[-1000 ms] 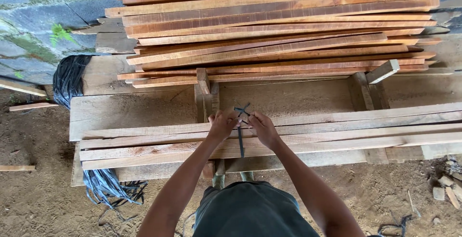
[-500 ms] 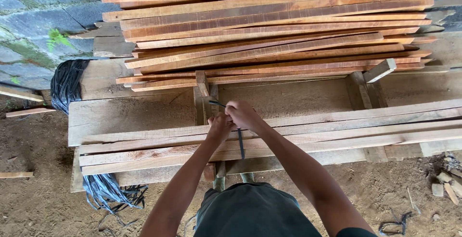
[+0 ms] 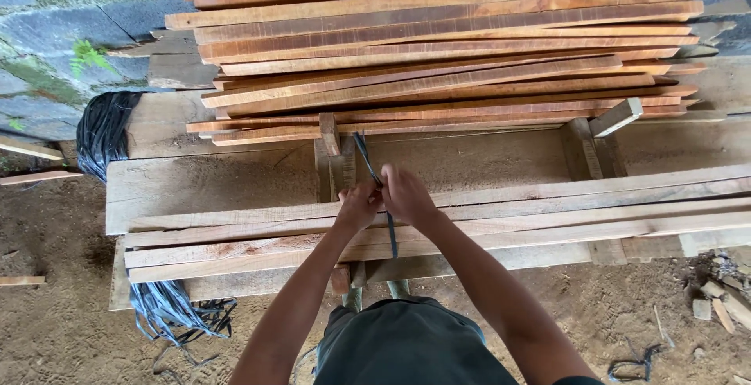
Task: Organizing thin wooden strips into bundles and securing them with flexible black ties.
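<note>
Both my hands meet over a bundle of long wooden slats point(image 3: 547, 213) lying across the workbench. My left hand point(image 3: 358, 205) and my right hand point(image 3: 407, 194) each pinch a dark plastic strap point(image 3: 366, 154). The strap runs around the slats: one end sticks up and away beyond my fingers, and a stretch of it hangs down the near side of the bundle. My hands touch each other on top of the slats.
A big stack of reddish wooden slats point(image 3: 438, 48) lies behind the bench. A bunch of dark straps point(image 3: 102, 131) hangs at the left, with more strap ends point(image 3: 176, 314) on the dirt floor. Wood scraps point(image 3: 724, 291) lie at the right. A stone wall point(image 3: 55, 33) stands at the far left.
My hands have stayed on the strap and drawn it tighter; its free end now points up and away instead of forming a small loop between my fingers.
</note>
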